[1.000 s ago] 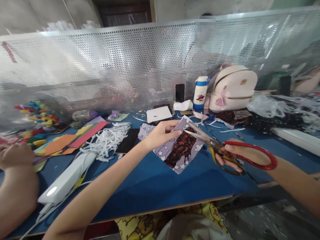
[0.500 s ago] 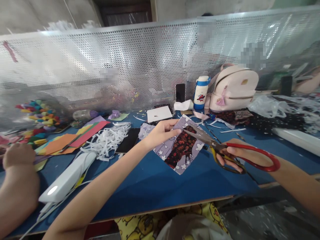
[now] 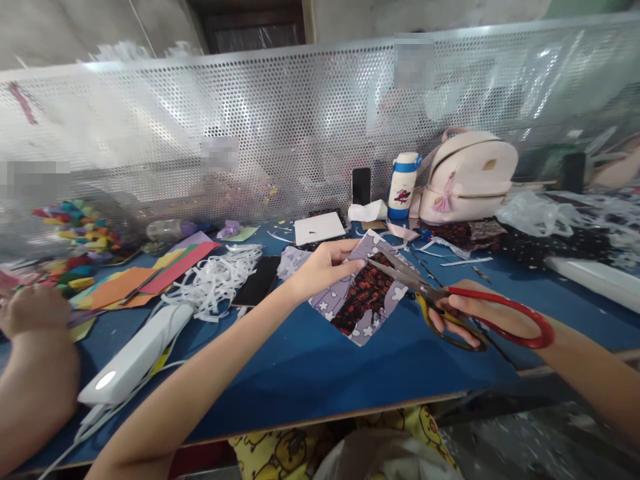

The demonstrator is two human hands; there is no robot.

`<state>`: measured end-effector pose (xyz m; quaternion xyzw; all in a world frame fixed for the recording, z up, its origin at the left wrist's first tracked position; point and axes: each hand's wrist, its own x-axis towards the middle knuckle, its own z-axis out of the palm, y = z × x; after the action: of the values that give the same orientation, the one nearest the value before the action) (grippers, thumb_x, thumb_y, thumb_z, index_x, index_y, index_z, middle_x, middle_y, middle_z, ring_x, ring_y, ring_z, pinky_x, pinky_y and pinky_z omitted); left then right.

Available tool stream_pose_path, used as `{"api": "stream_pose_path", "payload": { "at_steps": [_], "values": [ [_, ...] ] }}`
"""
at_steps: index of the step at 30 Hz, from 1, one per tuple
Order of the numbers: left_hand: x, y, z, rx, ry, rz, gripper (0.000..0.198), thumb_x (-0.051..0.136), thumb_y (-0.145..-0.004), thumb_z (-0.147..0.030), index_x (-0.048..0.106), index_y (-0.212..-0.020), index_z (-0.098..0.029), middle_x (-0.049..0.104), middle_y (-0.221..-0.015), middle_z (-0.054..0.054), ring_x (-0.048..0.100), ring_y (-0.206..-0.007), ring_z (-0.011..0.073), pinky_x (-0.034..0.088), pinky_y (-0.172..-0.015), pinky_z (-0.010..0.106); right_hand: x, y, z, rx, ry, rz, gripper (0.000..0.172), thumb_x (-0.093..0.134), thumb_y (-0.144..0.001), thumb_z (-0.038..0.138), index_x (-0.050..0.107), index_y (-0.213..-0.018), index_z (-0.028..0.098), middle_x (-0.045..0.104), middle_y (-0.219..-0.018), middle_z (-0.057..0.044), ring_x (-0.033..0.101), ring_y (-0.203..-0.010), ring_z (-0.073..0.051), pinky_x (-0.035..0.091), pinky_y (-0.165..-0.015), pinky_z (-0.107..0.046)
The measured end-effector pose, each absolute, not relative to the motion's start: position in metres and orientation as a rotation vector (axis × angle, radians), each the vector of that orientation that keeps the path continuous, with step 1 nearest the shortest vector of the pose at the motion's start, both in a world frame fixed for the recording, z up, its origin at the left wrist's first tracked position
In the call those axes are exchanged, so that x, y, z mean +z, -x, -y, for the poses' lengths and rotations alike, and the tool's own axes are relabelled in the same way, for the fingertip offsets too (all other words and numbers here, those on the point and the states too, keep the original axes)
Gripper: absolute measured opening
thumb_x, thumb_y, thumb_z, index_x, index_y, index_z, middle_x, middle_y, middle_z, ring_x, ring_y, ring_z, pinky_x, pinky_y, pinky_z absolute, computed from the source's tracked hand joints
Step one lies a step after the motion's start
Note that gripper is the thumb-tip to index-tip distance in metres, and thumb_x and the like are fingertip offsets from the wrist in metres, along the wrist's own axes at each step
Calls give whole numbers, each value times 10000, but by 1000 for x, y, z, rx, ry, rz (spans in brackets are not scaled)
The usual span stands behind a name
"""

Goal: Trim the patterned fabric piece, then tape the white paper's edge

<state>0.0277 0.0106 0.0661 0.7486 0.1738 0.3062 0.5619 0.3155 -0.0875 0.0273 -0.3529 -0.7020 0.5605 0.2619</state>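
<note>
My left hand (image 3: 320, 268) pinches the upper edge of a purple patterned fabric piece (image 3: 360, 293) with a dark red-and-black patch on it, lying on the blue table (image 3: 300, 367). My right hand (image 3: 463, 312) grips red-and-yellow-handled scissors (image 3: 450, 297). Their blades are parted and reach into the fabric's right edge, close to my left fingers.
White paper strips (image 3: 215, 277), coloured paper sheets (image 3: 145, 277) and a white device (image 3: 133, 357) lie left. Another person's hand (image 3: 35, 310) rests at far left. A phone (image 3: 361, 186), bottle (image 3: 401, 186) and pink backpack (image 3: 467, 175) stand against the perforated metal screen (image 3: 250, 133).
The scissors have shifted slightly left into the fabric and the blades have narrowed a little. My left hand keeps its hold in the same place.
</note>
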Motion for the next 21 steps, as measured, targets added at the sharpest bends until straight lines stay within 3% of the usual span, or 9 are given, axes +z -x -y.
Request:
{"api": "stream_pose_path", "payload": {
  "at_steps": [6,11,21],
  "values": [
    [68,-27,-10,715,-1757,-407,425,698,-901,-375,670,-1261,-150,715,-1236,116,710,-1053,240,558,-960,376,30,-311,88,1496,927,1898,549,438,-968,623,663,-863,134,500,-525,11,469,-427,-109,398,-462,-243],
    [67,-28,-10,708,-1751,-397,404,691,-905,-345,667,-1255,-146,718,-1226,119,724,-985,215,578,-891,342,26,-311,87,1492,913,1887,540,466,-955,636,657,-867,138,516,-525,7,484,-428,-107,382,-448,-228],
    [67,-26,-11,712,-1753,-417,420,680,-915,-342,650,-1283,-143,736,-1169,117,724,-1004,232,568,-905,354,23,-316,92,1442,965,1890,542,444,-968,623,672,-873,140,516,-539,7,482,-444,-97,381,-489,-233]
  ]
}}
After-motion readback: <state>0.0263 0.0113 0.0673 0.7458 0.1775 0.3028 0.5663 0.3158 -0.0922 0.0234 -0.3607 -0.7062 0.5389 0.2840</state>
